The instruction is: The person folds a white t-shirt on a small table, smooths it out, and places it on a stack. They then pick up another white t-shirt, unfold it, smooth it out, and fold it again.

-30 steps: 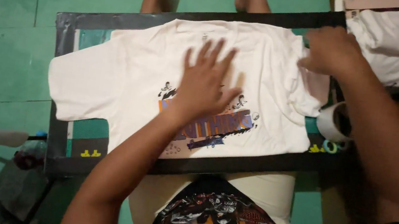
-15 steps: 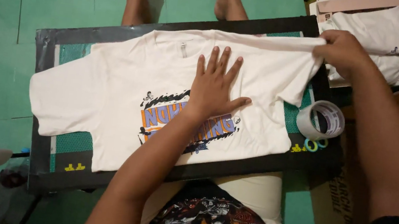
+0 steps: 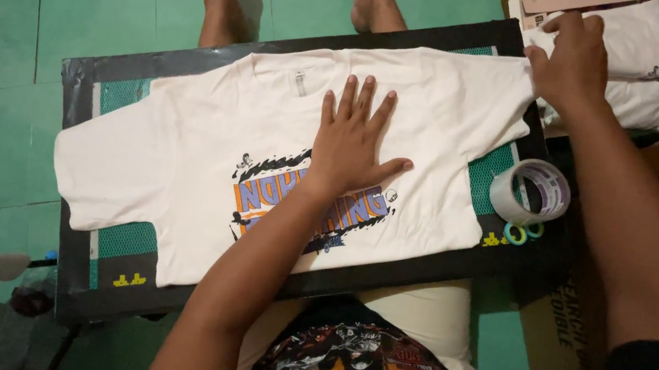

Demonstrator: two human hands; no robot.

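A cream t-shirt point(image 3: 203, 167) lies spread flat, face up, on a dark board, its collar on the far side. An orange, purple and black print sits mid-chest, partly under the left hand point(image 3: 350, 141), which presses flat with fingers spread. The right hand point(image 3: 568, 62) holds the sleeve end at the shirt's right edge.

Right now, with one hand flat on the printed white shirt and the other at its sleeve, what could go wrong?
1. The right hand grips the sleeve of the white printed T-shirt while the left hand pins only the middle; a pull could skew or wrinkle the fabric.
2. The white roll of tape sits at the dark board's edge beside the right forearm; a sweep might knock it off.
3. The other sleeve overhangs the board and could drag the shirt.
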